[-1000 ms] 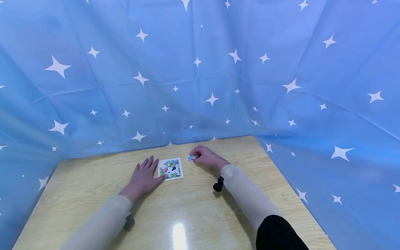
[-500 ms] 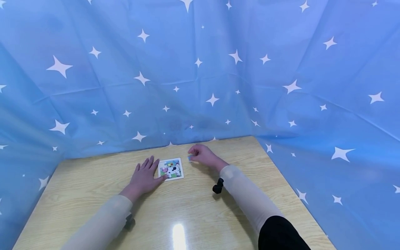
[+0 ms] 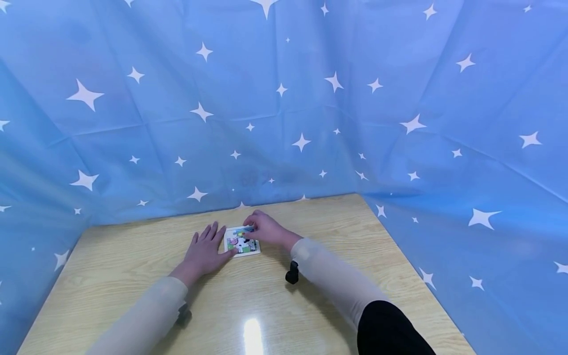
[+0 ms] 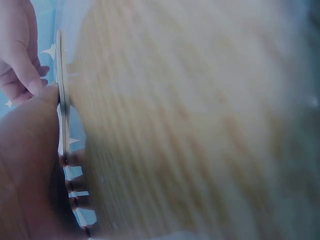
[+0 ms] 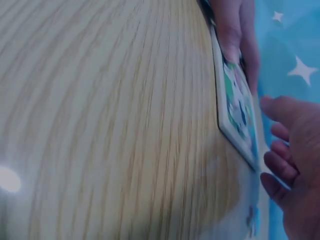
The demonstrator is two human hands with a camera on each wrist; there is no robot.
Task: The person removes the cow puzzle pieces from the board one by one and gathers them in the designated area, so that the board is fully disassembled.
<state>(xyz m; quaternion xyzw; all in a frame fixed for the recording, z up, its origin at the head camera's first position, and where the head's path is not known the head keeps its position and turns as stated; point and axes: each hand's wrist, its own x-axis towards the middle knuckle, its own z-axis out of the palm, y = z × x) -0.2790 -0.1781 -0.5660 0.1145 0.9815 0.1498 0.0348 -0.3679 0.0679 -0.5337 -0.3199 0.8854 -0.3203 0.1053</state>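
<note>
A small white-framed jigsaw puzzle (image 3: pixel 248 249) with a cow and a pink pig lies flat on the table. My left hand (image 3: pixel 205 254) spreads its fingers on the wood at the puzzle's left side, with its thumb pressed on the lower frame. My right hand (image 3: pixel 268 230) hovers over the puzzle's upper right part, partly covering the picture. In the right wrist view, the thumb (image 5: pixel 280 107) is apart from the loosely curled fingers, and nothing shows between them. A small blue piece (image 5: pixel 253 220) lies on the table beyond the puzzle's corner; in the head view it is hidden.
The pale wooden table (image 3: pixel 230 296) ends at a blue curtain (image 3: pixel 284 98) with white stars, at the back and both sides. Each wrist carries a small dark camera, the right one (image 3: pixel 292 272) hanging below the sleeve.
My right hand has moved left from the small blue piece at the puzzle's right to above the puzzle. The left hand and the puzzle have stayed in place.
</note>
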